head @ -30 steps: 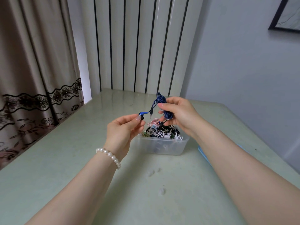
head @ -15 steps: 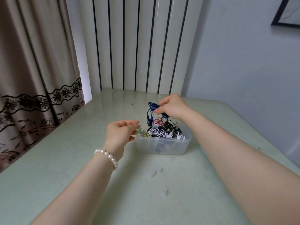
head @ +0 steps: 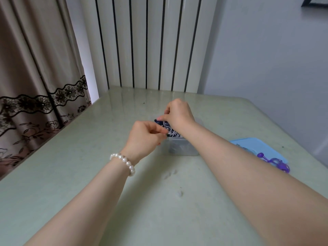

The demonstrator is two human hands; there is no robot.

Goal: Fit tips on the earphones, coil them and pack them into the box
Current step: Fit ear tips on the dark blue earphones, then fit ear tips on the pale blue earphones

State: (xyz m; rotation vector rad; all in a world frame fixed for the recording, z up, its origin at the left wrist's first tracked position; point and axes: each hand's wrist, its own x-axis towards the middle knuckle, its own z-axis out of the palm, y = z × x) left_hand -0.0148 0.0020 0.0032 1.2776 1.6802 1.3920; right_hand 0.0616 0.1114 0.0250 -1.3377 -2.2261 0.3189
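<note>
A clear plastic box [head: 183, 149] stands mid-table, filled with coiled earphones; a black-and-white striped pair [head: 171, 133] shows at the top. The coiled blue earphones [head: 161, 123] lie on top of the pile at the box's left side. My right hand [head: 178, 115] reaches over the box and pinches the blue coil's far edge. My left hand [head: 144, 136], fingers curled, pinches the coil's near edge at the box's left rim. Both hands hide most of the box's contents.
A light blue lid [head: 255, 145] lies right of the box with purple earphones [head: 274, 161] on it, partly behind my right forearm. Three small clear ear tips [head: 180, 193] lie loose on the pale green table [head: 71, 174]. A curtain hangs left.
My right hand has lowered the blue coil from above the box onto the pile. My left hand, open half a second ago, has moved right to the box and closed on the coil.
</note>
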